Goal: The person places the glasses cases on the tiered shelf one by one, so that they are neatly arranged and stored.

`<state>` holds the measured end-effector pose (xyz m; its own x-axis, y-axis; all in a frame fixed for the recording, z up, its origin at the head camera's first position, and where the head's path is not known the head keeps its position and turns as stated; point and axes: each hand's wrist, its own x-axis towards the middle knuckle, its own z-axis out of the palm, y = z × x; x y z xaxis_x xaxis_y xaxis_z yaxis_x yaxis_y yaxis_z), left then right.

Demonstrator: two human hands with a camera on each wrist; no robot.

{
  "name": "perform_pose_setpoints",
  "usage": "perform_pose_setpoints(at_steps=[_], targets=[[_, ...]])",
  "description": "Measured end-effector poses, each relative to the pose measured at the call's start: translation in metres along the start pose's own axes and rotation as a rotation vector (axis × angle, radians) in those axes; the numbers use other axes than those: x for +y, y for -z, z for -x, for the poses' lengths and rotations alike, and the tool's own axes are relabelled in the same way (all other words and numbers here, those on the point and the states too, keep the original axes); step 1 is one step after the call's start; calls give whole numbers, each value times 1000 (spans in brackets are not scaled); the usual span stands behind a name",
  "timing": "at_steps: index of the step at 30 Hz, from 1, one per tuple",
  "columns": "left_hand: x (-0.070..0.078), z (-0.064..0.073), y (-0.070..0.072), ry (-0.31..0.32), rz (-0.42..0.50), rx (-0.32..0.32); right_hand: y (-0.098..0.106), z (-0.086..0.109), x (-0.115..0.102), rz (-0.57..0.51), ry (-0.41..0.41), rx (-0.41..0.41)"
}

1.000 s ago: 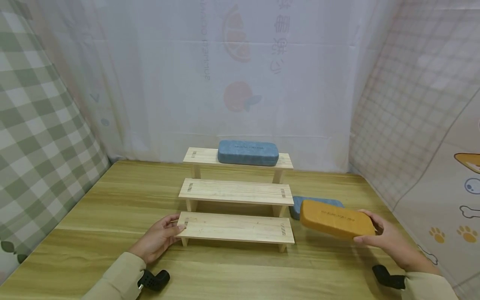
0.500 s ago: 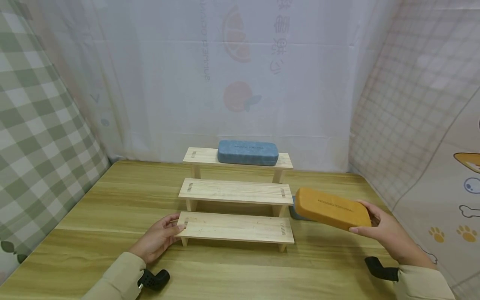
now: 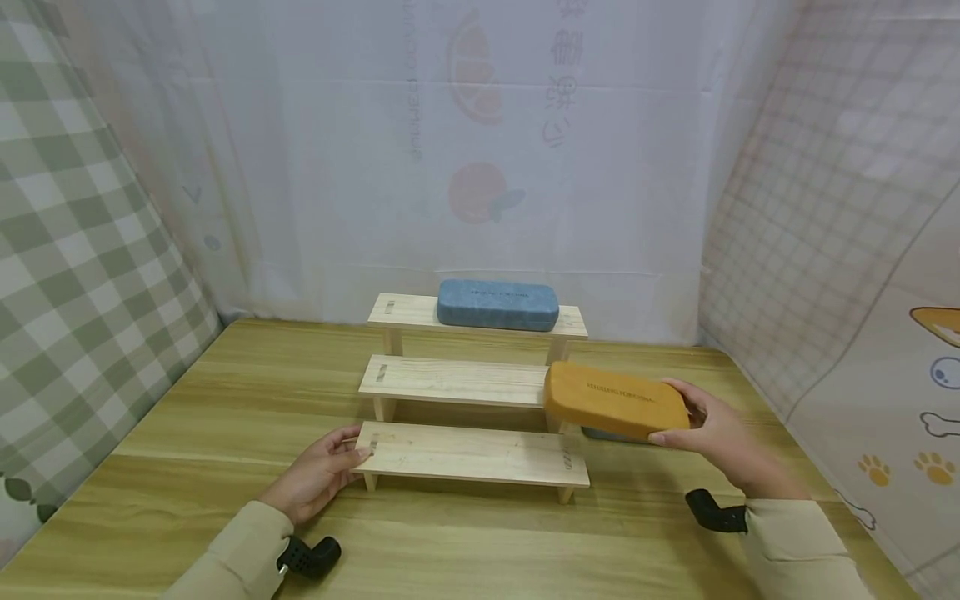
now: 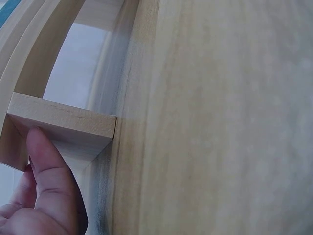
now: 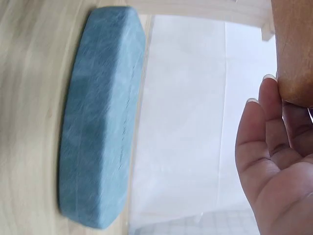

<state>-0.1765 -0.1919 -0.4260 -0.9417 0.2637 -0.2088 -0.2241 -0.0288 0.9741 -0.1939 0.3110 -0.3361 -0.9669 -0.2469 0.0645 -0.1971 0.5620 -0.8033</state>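
My right hand (image 3: 716, 433) grips the right end of an orange glasses case (image 3: 611, 400), held up with its left end overlapping the middle step of a wooden three-tier stand (image 3: 450, 379) in the head view. In the right wrist view, the case's brown-orange end (image 5: 296, 54) sits at the fingertips. My left hand (image 3: 318, 475) pinches the left end of the stand's lowest step; in the left wrist view the thumb (image 4: 46, 152) presses the step's underside by a leg. One blue glasses case (image 3: 497, 305) rests on the top step.
A second blue glasses case (image 5: 100, 117) lies on the wooden table (image 3: 247, 400) right of the stand, mostly hidden behind the orange one in the head view. A white printed curtain (image 3: 322, 167) hangs behind, with a checked cloth (image 3: 67, 208) at left.
My right hand has carried the orange glasses case leftward and slightly up, from over the table to the right end of the middle step. The left hand stays on the stand.
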Motion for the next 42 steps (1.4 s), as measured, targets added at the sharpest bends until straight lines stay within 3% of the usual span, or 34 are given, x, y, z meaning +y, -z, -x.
perform_pose_setpoints(at_steps=[4, 21, 42], targets=[[0, 0, 1, -3, -3, -9, -8, -10, -9, -50, 31, -9], [-1, -1, -1, 13, 10, 12, -37, -47, -48, -84, -11, -47], [-1, -1, 3, 3, 16, -11, -73, -74, -73, -76, -33, -89]])
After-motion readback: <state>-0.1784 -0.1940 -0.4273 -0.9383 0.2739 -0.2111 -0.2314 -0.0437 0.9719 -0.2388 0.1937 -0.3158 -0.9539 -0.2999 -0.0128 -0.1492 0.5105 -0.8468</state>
